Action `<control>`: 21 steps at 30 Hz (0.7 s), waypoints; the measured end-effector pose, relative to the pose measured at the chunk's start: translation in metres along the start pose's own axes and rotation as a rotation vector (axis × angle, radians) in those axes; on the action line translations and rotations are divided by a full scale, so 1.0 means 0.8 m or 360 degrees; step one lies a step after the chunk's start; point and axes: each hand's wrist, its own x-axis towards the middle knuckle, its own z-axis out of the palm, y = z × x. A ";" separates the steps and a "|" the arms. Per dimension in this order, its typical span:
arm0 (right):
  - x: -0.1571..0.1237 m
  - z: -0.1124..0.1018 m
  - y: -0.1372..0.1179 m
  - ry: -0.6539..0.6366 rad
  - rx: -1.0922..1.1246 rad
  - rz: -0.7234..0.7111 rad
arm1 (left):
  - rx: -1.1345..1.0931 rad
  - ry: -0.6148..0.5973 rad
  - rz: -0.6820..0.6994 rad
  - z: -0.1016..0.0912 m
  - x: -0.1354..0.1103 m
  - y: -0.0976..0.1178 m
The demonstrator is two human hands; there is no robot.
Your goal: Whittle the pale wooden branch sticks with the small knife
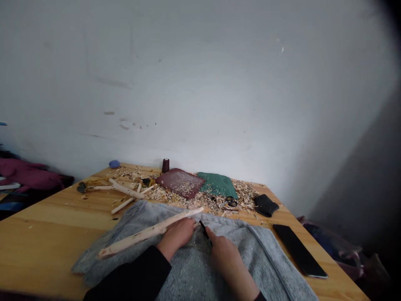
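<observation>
My left hand [182, 230] is closed around a pale, peeled branch [138, 237]. The branch slants from lower left to upper right above a grey cloth [188, 267]. A short pale piece pokes out at the left fingertips; whether it is a fork of the same branch I cannot tell. Just to its right, my right hand [222, 248] grips a slim black knife [204, 230], its tip pointing up and left, close to that short piece. The fingers hide most of the knife, and its cutting edge does not show.
Wood shavings [175, 200] cover the table's back, partly over a maroon cloth [183, 182] and a green cloth [217, 184]. Peeled sticks [127, 190] lie back left, scissors [231, 202] among shavings. A thread spool [166, 165] stands by the wall. A black phone [299, 250] lies right.
</observation>
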 end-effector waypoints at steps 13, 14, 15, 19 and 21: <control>0.019 -0.007 -0.042 0.0091 -0.0155 -0.0022 | 0.0137 0.0025 -0.0021 -0.004 -0.006 0.010; 0.018 -0.005 -0.044 0.0082 -0.0164 -0.0008 | 0.0133 0.0029 -0.0027 -0.003 -0.006 0.010; 0.017 -0.004 -0.046 0.0074 -0.0169 0.0004 | 0.0129 0.0028 -0.0034 -0.002 -0.005 0.010; 0.005 0.004 -0.037 0.0064 -0.0170 -0.0004 | 0.0110 0.0000 -0.0032 0.000 -0.004 0.010; -0.003 0.005 -0.030 0.0060 -0.0165 -0.0013 | 0.0100 -0.0002 -0.0017 0.000 -0.004 0.008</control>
